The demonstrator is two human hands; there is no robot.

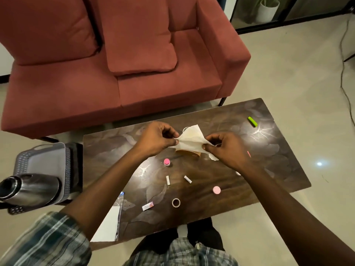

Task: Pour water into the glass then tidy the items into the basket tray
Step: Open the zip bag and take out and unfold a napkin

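Observation:
Both hands hold a cream cloth [192, 139] above the middle of the dark wooden table [278, 169]. My left hand [155, 138] pinches its left edge and my right hand [224, 148] pinches its right side. Under the cloth a brown object [190, 153] lies partly hidden. A grey basket tray [46, 160] stands left of the table, and a steel jug [28, 189] lies across its near end. Small items are scattered on the table: a pink-capped pot [167, 162], a pink lid [216, 190], two white tubes [168, 180], a tape ring [176, 202], a small packet [148, 206].
A green marker [252, 121] lies near the table's far right corner. A white sheet [108, 225] in a plastic sleeve sits at the near left edge. A red sofa [115, 73] stands behind the table. A cable [343, 73] runs over the floor at right.

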